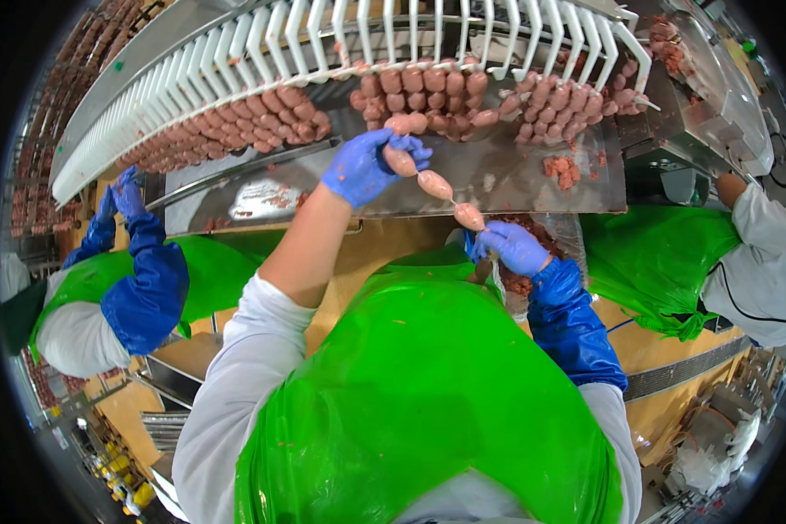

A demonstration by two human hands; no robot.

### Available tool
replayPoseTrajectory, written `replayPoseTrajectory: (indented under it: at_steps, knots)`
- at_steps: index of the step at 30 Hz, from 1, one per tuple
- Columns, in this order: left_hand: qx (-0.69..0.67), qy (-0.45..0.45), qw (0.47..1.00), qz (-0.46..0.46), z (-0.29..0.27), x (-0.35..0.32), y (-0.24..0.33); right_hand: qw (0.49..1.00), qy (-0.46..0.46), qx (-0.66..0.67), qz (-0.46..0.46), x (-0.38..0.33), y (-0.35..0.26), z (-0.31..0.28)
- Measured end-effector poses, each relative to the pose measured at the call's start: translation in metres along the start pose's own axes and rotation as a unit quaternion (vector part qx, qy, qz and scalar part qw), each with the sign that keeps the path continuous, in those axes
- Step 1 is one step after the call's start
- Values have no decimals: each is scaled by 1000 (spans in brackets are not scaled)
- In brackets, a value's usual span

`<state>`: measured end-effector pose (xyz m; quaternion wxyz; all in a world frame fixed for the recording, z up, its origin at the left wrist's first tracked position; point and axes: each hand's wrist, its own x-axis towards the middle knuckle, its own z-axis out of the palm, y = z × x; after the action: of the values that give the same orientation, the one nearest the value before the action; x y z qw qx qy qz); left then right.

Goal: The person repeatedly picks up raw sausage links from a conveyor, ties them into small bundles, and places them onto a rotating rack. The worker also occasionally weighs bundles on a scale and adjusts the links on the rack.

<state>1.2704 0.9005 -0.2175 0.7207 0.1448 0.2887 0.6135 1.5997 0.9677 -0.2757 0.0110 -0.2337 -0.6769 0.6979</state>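
A short string of pink sausage links (435, 185) runs slantwise between my two hands above the front of the steel table. My left hand (364, 168), in a blue-purple glove, is closed around the upper links, just below the hanging sausages. Lower and to the right, my gloved right hand (513, 248) pinches the string by its lowest link, at the table's front edge. Behind my left hand, bunches of linked sausages (424, 87) hang from the white hooks (323, 39) of a curved rack. Part of the string at the left fingers is hidden.
The steel table (262, 175) carries meat scraps (562, 171). Below its edge, a clear bag with ground meat (533, 240) is partly hidden by my right hand. Co-workers in green aprons stand at left (223, 262) and right (655, 262). Steel machinery (716, 113) stands far right.
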Motion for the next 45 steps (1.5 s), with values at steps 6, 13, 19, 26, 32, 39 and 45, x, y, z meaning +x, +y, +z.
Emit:
replayPoseTrajectory:
  at_steps: [6, 13, 19, 26, 32, 39, 45]
  knots:
    - [236, 155, 959, -19, 12, -117, -13, 993, -20, 120, 6, 45, 25, 5]
    - [222, 239, 944, -58, -13, -198, -43, 969, -111, 220, -30, 100, 17, 31]
    - [121, 325, 934, -82, -57, -220, -79, 904, -99, 414, -26, 126, -19, 61]
    - [326, 305, 894, -34, -54, -90, -57, 986, -73, 132, -65, 118, -18, 40]
    - [291, 88, 931, -200, 16, 76, -45, 992, -120, 34, -7, 104, -19, 19]
    - [248, 60, 966, -39, 46, 54, -3, 995, 13, 84, -59, 90, 48, -74]
    - [295, 181, 934, 84, 42, 0, 102, 954, 106, -265, 94, 63, 69, -200]
